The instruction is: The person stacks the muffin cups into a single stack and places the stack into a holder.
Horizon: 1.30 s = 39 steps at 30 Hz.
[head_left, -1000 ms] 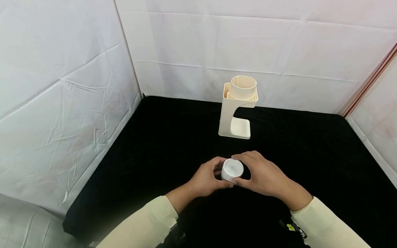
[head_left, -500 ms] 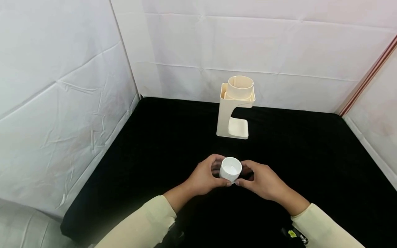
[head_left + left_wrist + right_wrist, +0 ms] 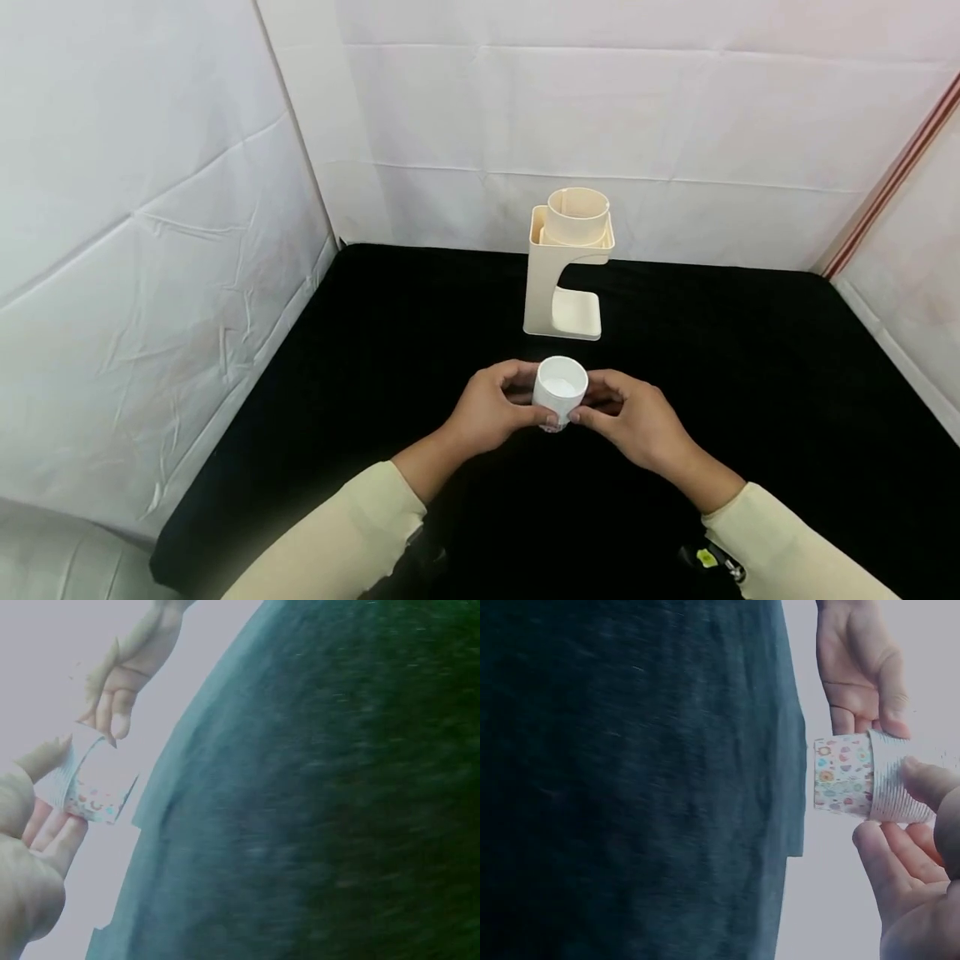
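A stack of small paper cups [image 3: 557, 405] is held upright in front of me, its white open mouth facing up. In the right wrist view the stack [image 3: 889, 776] shows many nested white rims and a colourful dotted wall on the lowest cup. My left hand [image 3: 486, 414] grips it from the left, thumb in front and fingers behind. From the other side my right hand [image 3: 643, 422] holds it likewise, thumb near the left thumb. Beyond the hands stands a cream plastic cup dispenser [image 3: 542, 287], with a round open tube [image 3: 576, 218] on top and a flat foot [image 3: 577, 315].
Black cloth [image 3: 420, 325] covers the table under the hands and the dispenser. White sheet walls [image 3: 630, 108] enclose the table at the back and both sides. A red-brown strip [image 3: 892, 183] runs down the back right corner.
The cup stack has turned so its hollow mouth shows, and both hands have brought it slightly forward. My right hand has shifted from over its top edge to its right side.
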{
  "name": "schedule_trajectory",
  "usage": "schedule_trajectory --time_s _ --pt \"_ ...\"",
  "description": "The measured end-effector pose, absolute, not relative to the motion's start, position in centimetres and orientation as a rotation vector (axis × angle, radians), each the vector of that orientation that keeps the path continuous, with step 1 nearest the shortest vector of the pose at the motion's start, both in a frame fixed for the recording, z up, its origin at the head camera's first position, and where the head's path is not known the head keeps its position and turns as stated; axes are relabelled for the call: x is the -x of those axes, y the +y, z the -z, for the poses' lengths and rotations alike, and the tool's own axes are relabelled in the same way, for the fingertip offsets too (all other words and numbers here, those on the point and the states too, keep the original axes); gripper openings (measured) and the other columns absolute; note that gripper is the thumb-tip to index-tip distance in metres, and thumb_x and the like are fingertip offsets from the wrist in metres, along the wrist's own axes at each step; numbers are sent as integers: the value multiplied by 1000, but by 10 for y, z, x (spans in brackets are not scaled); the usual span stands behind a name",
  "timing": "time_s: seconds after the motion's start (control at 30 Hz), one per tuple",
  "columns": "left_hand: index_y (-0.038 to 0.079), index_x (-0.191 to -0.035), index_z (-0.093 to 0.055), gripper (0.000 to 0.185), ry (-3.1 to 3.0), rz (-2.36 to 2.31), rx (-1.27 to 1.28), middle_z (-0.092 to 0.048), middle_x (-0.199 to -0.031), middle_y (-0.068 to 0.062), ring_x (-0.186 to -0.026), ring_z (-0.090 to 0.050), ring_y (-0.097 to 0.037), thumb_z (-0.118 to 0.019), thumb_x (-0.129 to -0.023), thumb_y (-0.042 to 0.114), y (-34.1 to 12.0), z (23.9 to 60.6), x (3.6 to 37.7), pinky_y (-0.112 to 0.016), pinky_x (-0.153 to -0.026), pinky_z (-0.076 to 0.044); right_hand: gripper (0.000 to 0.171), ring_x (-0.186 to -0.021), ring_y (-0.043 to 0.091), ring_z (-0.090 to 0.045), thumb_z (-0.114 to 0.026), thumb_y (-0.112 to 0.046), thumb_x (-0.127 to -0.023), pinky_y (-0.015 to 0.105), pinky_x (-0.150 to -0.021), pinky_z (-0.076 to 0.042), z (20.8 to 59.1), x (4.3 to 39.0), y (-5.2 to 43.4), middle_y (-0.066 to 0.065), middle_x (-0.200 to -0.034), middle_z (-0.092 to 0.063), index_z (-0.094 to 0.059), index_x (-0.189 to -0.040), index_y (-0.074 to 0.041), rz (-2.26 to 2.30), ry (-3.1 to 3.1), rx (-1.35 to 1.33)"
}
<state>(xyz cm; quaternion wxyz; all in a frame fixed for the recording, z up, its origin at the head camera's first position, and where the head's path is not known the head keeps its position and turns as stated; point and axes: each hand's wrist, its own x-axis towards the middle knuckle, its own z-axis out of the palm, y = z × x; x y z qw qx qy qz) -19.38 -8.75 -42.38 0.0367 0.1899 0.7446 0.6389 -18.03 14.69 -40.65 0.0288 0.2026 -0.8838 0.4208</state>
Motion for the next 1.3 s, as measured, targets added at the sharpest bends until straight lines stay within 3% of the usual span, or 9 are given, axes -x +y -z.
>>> schedule_trajectory --time_s 0.5,0.7,0.87,1.3 --pt "3 -120 -70 49 2489 -1845 -662 -74 -113 -5 -103 -71 -17 -92 -76 8 -93 334 236 -26 -86 -59 41 -96 19 -72 -82 -26 -89 28 -78 -59 329 221 143 5 -108 -74 -69 -122 -6 -1286 -2657 -607" --pt "5 -122 -71 49 2523 -1774 -663 -75 -110 -2 -104 -70 -13 -91 -79 15 -91 299 257 -28 -87 -58 44 -102 20 -71 -80 -33 -91 34 -84 -58 298 239 144 6 -112 -75 -69 -126 -9 -1268 -2680 -542" --pt "3 -122 -71 47 2472 -1823 -690 -76 -110 -4 -105 -70 -15 -90 -80 12 -88 273 274 -28 -88 -58 48 -106 19 -70 -79 -38 -91 30 -84 -56 272 253 144 6 -117 -74 -68 -129 -10 -1263 -2675 -496" --pt "5 -121 -75 47 2417 -1938 -588 -77 -109 -5 -102 -72 -14 -91 -77 12 -85 232 312 -26 -88 -57 53 -107 19 -68 -77 -43 -92 37 -91 -53 228 289 140 8 -120 -73 -67 -133 -10 -1181 -2661 -479"
